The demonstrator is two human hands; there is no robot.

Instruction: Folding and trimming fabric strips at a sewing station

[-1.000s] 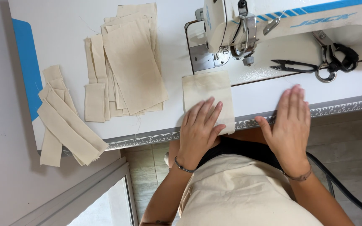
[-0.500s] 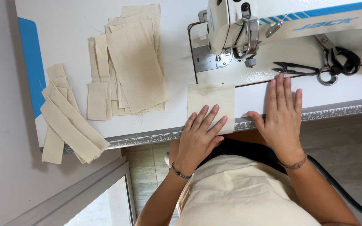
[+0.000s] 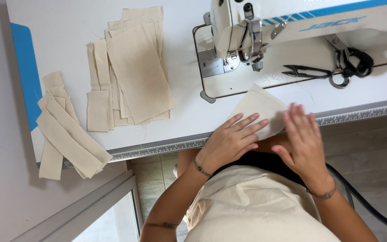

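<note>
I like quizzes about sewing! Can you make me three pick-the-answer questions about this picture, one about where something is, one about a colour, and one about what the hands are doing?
1. Where do the scissors lie?
A. On the floor
B. On the table, right of the sewing machine's needle
C. On the fabric stack

2. What colour is the panel at the left end of the table?
A. Blue
B. Red
C. Green

3. What are the left hand and right hand doing?
A. Holding the scissors
B. Hanging at the person's sides
C. Resting flat on a cream fabric piece

Answers:
1 B, they sit by the machine's arm on the tabletop.
2 A, the panel is plainly blue.
3 C, both palms press the piece at the table's edge.
</note>
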